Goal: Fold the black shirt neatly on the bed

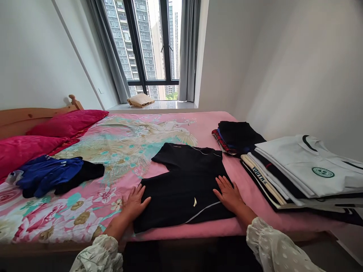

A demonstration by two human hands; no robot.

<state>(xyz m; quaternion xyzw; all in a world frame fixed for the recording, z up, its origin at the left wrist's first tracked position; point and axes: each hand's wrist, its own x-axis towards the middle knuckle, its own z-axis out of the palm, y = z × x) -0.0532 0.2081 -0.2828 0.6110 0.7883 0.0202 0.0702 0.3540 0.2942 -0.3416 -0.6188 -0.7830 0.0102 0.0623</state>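
A black garment [181,189], shaped like a pair of shorts, lies spread out near the front edge of the bed. Thin grey piping and a small pale logo mark it. My left hand [135,203] rests at its left edge, fingers stretched out and palm down. Flat on its right side lies my right hand [228,194], with the fingers spread. Neither hand grips the cloth.
Right of the garment is a stack of folded shirts [297,166], a white one on top. Behind it sits a smaller dark folded pile [238,136]. Crumpled blue and black clothes [56,173] lie left, near the red pillows [70,122]. A beige cloth bundle [140,100] rests on the windowsill.
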